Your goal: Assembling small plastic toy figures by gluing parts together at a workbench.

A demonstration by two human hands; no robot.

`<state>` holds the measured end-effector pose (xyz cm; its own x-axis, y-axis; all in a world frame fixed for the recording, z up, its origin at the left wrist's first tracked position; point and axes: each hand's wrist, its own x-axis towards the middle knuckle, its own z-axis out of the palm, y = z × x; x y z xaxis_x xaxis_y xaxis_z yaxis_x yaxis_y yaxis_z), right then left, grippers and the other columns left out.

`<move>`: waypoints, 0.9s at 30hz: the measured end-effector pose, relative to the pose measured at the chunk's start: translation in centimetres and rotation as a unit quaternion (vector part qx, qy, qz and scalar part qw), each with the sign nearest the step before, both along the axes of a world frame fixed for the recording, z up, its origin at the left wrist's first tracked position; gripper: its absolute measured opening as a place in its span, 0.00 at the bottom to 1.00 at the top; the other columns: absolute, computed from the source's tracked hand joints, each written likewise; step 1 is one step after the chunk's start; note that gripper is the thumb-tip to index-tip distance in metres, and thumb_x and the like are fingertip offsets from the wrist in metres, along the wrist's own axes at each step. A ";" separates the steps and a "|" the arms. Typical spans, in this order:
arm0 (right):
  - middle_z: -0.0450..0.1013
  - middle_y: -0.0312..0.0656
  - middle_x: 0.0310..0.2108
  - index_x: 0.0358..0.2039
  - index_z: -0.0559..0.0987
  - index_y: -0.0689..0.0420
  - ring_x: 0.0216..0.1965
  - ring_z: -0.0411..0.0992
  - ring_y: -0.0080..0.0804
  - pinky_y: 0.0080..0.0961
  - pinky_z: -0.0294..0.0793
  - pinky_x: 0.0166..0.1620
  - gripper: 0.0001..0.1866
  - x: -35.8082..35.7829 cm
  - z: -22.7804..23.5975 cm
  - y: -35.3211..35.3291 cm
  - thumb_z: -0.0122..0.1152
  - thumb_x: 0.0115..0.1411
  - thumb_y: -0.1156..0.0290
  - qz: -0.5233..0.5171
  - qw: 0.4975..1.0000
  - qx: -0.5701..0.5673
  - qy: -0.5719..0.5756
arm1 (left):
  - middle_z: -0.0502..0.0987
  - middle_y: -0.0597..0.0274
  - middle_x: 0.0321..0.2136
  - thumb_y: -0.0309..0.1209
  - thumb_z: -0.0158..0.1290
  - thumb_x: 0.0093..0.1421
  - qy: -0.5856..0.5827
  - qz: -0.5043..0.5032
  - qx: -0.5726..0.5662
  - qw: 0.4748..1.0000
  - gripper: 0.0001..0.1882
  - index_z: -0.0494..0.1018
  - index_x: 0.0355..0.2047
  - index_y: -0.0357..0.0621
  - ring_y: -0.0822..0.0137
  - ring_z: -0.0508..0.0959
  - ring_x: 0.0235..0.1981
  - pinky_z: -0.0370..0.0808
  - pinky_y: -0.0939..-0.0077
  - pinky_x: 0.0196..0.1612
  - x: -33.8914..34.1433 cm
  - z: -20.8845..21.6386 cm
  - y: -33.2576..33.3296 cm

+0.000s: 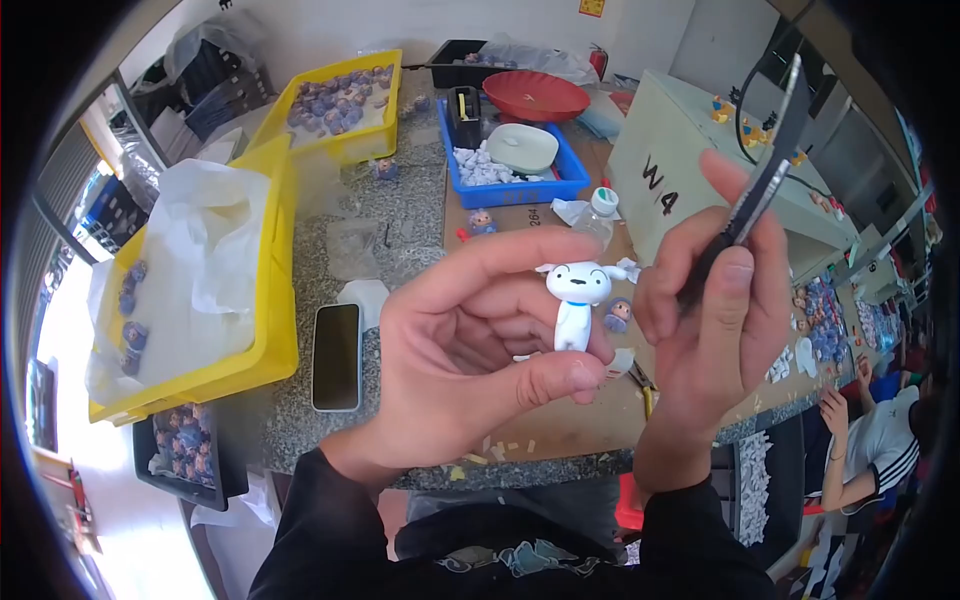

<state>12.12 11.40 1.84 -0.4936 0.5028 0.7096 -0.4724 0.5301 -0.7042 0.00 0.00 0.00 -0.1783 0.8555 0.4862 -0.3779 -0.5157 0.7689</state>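
Note:
My left hand [460, 345] is closed round a small white dog figurine [573, 310] with black eyes and a blue collar. It stands upright between the thumb and the fingers, its face turned toward me. Beside it, my right hand [715, 300] grips dark scissors [762, 190] with shiny edges, their blades pointing up and away. Fingers hide most of the handles. Behind my hands on the brown board lie a small purple figurine [618, 314] and yellow-handled pliers [645, 385], partly covered by my right hand.
A phone [337, 357] lies left of my left hand. Yellow crates [276, 270] stand at left and back left. Behind are a blue tray [573, 187], a red bowl [537, 95] and a clear bottle [602, 210]. A pale cabinet [690, 170] and a co-worker [870, 445] are at right.

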 end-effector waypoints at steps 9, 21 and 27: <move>0.63 0.35 0.18 0.38 0.71 0.65 0.18 0.57 0.15 0.13 0.54 0.22 0.18 -2.2 -1.2 1.2 0.43 0.64 0.61 0.001 0.997 -0.074 0.002 | 0.77 0.51 0.22 0.28 0.67 0.45 0.040 0.261 -0.006 0.965 0.35 0.63 0.52 0.29 0.68 0.78 0.20 0.75 0.80 0.26 -1.8 0.6 0.1; 0.70 0.41 0.20 0.38 0.73 0.68 0.17 0.62 0.20 0.16 0.59 0.21 0.14 -2.9 -1.7 1.8 0.48 0.64 0.67 -0.085 0.964 0.252 0.008 | 0.76 0.53 0.18 0.35 0.71 0.40 -0.059 0.211 -0.051 0.974 0.42 0.62 0.50 0.25 0.69 0.74 0.13 0.70 0.82 0.16 -1.6 0.7 0.6; 0.68 0.42 0.19 0.30 0.75 0.64 0.15 0.66 0.35 0.25 0.62 0.17 0.07 -2.8 -1.0 1.2 0.62 0.49 0.79 -0.077 0.959 0.270 -0.043 | 0.77 0.52 0.18 0.41 0.71 0.39 -0.068 0.224 -0.038 0.971 0.45 0.61 0.49 0.24 0.69 0.73 0.12 0.69 0.82 0.14 -1.3 0.3 0.9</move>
